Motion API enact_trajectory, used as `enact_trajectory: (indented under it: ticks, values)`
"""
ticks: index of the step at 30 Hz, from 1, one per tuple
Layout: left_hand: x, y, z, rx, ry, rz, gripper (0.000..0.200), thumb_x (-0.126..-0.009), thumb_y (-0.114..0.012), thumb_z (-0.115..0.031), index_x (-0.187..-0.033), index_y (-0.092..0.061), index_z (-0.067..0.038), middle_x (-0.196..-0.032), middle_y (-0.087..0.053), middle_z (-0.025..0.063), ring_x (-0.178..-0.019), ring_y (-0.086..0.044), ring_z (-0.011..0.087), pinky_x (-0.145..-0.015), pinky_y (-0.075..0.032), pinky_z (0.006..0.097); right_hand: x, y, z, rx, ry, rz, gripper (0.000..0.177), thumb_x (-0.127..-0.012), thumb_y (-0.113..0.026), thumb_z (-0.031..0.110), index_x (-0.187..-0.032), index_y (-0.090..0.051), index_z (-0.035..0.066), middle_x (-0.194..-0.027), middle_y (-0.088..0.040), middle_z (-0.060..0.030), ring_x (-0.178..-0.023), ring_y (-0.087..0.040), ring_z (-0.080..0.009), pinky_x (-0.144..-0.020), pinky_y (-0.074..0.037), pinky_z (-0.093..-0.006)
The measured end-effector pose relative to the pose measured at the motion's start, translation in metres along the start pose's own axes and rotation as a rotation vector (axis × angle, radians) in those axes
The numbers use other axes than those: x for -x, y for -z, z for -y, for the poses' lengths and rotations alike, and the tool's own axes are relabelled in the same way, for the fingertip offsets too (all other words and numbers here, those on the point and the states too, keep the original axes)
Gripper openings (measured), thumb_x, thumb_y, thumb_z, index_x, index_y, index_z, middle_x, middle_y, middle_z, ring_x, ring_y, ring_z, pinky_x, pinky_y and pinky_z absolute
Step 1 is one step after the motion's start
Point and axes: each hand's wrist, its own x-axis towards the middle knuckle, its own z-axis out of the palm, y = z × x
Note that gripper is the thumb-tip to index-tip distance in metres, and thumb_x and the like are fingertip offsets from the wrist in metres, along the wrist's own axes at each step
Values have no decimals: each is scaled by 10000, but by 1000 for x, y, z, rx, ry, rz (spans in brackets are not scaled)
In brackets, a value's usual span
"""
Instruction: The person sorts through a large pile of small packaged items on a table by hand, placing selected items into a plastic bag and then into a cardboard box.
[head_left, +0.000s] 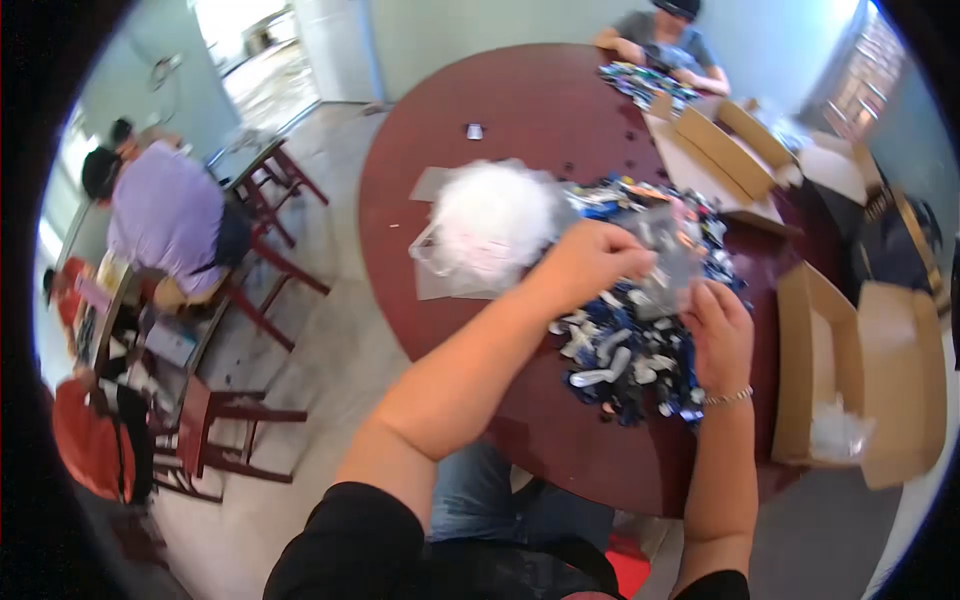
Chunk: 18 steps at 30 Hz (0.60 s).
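Note:
A clear plastic bag (662, 275) hangs over a heap of small items, between my two hands. My left hand (598, 265) has its fingers pinched together at the bag's left edge. My right hand (718, 325) pinches the bag's lower right side; a bracelet circles that wrist. Below lies the pile of small dark, blue, white and silver pieces (640, 355), whose exact kind I cannot make out. Left of it, a mound of white, see-through plastic bags (492, 222) rests on the round table (440, 120).
Open cardboard boxes (822, 365) stand along the right, with another box (725, 150) at the back right. Across the table a person (665, 45) handles a second pile (648, 86). People sit at a table on the left, near wooden stools (215, 430).

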Motion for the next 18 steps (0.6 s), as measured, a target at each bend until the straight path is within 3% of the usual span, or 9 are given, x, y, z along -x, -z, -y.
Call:
enact_trajectory:
  ticks: [3, 6, 8, 13, 15, 17, 18]
  values:
    - [7, -1, -15, -8, 64, 0, 185, -851, -734, -194, -859, -736, -10, -811, -679, 3, -789, -570, 66, -741, -458, 239, -1, 3, -6, 15, 7, 75, 160, -952, -606, 138, -1018, -665, 4, -902, -683, -46, -804, -640, -98, -734, -514, -221]
    - [5, -7, -7, 159, 49, 6, 198, -851, -736, -202, -866, -733, -5, -798, -671, 8, -869, -599, 90, -776, -458, 241, 3, -5, -8, -61, -22, 52, 99, -942, -619, 117, -983, -661, 37, -853, -671, -19, -747, -628, -87, -682, -509, -212]
    - [9, -12, -18, 250, 92, -17, 201, -854, -731, -184, -914, -736, 8, -847, -698, 41, -990, -622, 140, -849, -462, 261, 7, -11, -10, -103, -52, 50, 102, -946, -611, 115, -1000, -647, 37, -862, -678, -22, -764, -640, -92, -679, -510, -208]
    - [7, -11, -9, 364, 135, -8, 185, -870, -704, -136, -958, -741, 22, -981, -724, 120, -1085, -604, 177, -941, -452, 298, 16, -23, -11, 69, -73, 165, 128, -944, -610, 106, -1044, -615, 26, -895, -681, -30, -802, -650, -107, -723, -506, -218]
    - [5, -8, -7, 205, 80, -17, 179, -876, -698, -146, -914, -749, 21, -935, -727, 125, -1115, -587, 173, -968, -437, 310, 18, -26, -13, 219, 175, 52, 146, -925, -628, 74, -1060, -602, 25, -953, -677, -34, -831, -635, -100, -745, -494, -215]
    - [6, -8, -9, 232, 110, -4, 164, -865, -706, -140, -877, -754, 16, -865, -727, 108, -1020, -624, 150, -989, -424, 314, 20, -25, -3, 289, 240, 8, 223, -888, -662, 49, -1098, -593, 18, -1018, -660, -61, -895, -621, -126, -777, -494, -251]
    - [6, -8, -9, 172, 117, 20, 152, -858, -711, -134, -867, -754, 11, -833, -723, 90, -945, -633, 131, -981, -427, 314, 23, -25, 4, 492, 472, -88, 252, -861, -670, 34, -1102, -599, 19, -1031, -646, -88, -909, -620, -172, -792, -497, -287]
